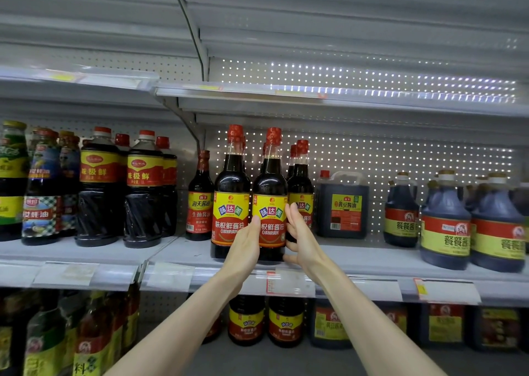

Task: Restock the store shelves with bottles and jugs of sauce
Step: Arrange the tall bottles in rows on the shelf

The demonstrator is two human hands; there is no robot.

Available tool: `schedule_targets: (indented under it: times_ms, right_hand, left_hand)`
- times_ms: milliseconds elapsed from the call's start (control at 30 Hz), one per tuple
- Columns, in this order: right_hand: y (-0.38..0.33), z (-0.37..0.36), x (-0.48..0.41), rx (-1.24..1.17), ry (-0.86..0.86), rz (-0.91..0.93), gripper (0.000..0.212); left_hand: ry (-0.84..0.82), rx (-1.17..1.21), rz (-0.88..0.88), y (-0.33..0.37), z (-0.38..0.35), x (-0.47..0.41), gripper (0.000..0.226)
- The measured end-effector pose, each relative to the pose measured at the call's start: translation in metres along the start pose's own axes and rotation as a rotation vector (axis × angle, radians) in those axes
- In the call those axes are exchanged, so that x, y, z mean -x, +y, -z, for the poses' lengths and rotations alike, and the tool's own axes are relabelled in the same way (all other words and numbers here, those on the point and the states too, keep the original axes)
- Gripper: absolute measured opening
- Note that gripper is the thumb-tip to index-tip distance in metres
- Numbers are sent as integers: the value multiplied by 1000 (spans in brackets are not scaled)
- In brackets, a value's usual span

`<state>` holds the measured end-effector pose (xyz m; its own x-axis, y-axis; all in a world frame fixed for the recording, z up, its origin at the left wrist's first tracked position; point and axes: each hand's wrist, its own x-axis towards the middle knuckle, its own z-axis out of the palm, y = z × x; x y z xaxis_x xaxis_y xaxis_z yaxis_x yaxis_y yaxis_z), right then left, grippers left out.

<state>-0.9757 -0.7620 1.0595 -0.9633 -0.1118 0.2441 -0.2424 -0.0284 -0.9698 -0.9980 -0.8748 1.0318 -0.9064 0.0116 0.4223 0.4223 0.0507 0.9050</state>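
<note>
A white metal store shelving unit with a perforated back panel (400, 160) fills the view, seen from in front and slightly below. The upper shelf (286, 95) shows only its front rail from this angle. The middle shelf (357, 258) carries dark sauces all along its length.

At the far right stand round-shouldered jugs (445, 221) with red and yellow labels. At the left stand tall dark bottles (98, 189) with red caps. A square jug (342, 206) with a handle sits right of centre, well back on the shelf.

In the centre, a red-capped soy sauce bottle (270, 181) stands upright at the front edge of the middle shelf. A matching bottle (230, 203) stands just beside it on the left, more stand behind it, and a smaller bottle (200, 198) is further left.

Two bare forearms reach up from below. The left hand (246, 244) lies flat against the bottle's left side, its fingers straight and slipped between the two front bottles. The right hand (300, 232) presses the bottle's right side with straight, upward-pointing fingers, thumb spread low near the base.

Price tags (286, 282) line the shelf rail below.
</note>
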Motion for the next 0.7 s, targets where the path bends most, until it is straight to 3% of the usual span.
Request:
schedule_targets:
  times_ms: [700]
  right_hand:
    - [6,1,-7,41,46,21,56]
  left_hand:
    - [-41,45,27,-4,3,-5,22]
